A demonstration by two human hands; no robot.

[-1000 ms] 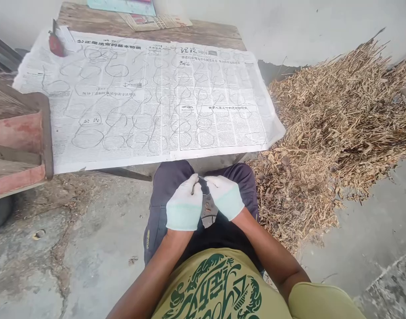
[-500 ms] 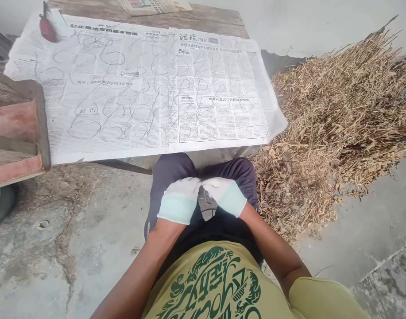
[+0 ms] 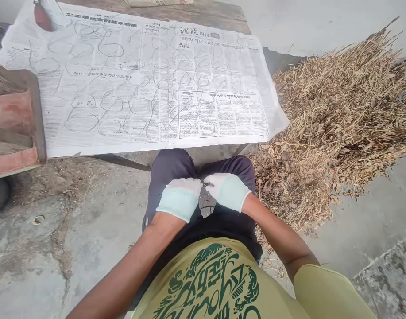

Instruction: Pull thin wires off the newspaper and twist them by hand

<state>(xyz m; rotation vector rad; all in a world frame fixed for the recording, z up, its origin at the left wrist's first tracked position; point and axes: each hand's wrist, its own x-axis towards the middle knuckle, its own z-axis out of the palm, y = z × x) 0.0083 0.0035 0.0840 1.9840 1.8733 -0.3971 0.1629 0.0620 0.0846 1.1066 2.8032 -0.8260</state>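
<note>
Both hands wear white gloves with pale green cuffs and meet above my lap, between the knees. My left hand has its fingers curled together, back of the hand up. Close beside it, my right hand is closed too, fingertips pinched toward the left ones. A thin dark wire-like strand shows between the fingertips; its ends are too small to follow. Ahead of my knees, newspaper sheets carry many thin, looped strands or lines laid out in rows.
The newspaper covers a wooden table. A red-handled tool lies at its far left corner. A red and brown wooden piece stands at the left. Dry stalks are heaped at the right.
My right hand has shifted slightly right and up, opening a small gap between the fingertips. The view has moved a little, so the table sits slightly higher and further left.
</note>
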